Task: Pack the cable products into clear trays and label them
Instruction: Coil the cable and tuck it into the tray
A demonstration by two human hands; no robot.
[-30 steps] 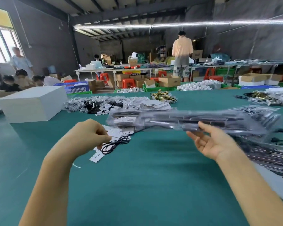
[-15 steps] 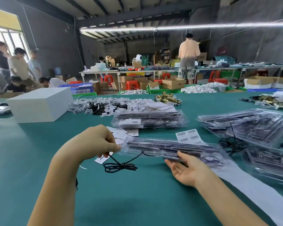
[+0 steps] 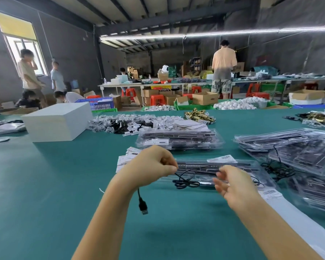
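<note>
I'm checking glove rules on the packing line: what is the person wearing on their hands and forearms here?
Nothing shows on either. The left hand and right hand are bare, with no gloves, rings or watch visible. Both forearms are uncovered down to the bottom edge of the picture, so no sleeve shows; any sleeve further up is out of view. The right hand is blurred.

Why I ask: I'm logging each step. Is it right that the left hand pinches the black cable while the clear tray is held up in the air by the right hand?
Not quite. The left hand does pinch the black cable, but the head view shows the clear tray lying on the green table; the right hand hovers by it.
</note>
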